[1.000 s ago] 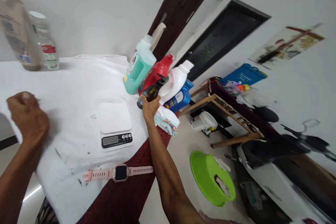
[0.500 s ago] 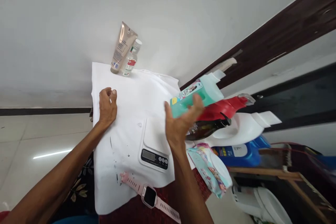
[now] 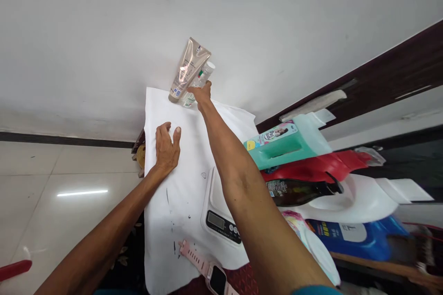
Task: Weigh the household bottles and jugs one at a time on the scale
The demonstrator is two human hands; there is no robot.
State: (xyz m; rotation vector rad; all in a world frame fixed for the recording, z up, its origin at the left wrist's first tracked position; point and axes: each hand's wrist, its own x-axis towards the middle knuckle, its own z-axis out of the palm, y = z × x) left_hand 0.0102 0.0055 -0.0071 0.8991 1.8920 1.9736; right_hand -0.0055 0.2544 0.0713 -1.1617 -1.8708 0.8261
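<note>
My right hand (image 3: 201,94) is at the far edge of the white cloth (image 3: 194,147), its thumb and fingers around a small clear bottle (image 3: 206,71) with a white cap. Left of that bottle, touching or nearly so, a beige squeeze tube (image 3: 188,67) stands on its cap close to the wall. My left hand (image 3: 167,145) rests on the cloth with thumb and fingers apart, holding nothing. A white digital kitchen scale (image 3: 221,223) lies nearer to me, partly covered by my right forearm. Its display looks blank.
A pink-strapped smartwatch (image 3: 217,279) lies at the near edge. Along the right stand a green detergent bottle (image 3: 287,145), a red bottle (image 3: 311,166), a dark pump bottle (image 3: 297,192), a white jug (image 3: 370,198) and a blue container (image 3: 363,239). A wall (image 3: 104,55) rises behind.
My right hand has moved from beside the green bottle, away and leftward, to the clear bottle. My left hand stays on the cloth. The view has shifted, so things appear further right.
</note>
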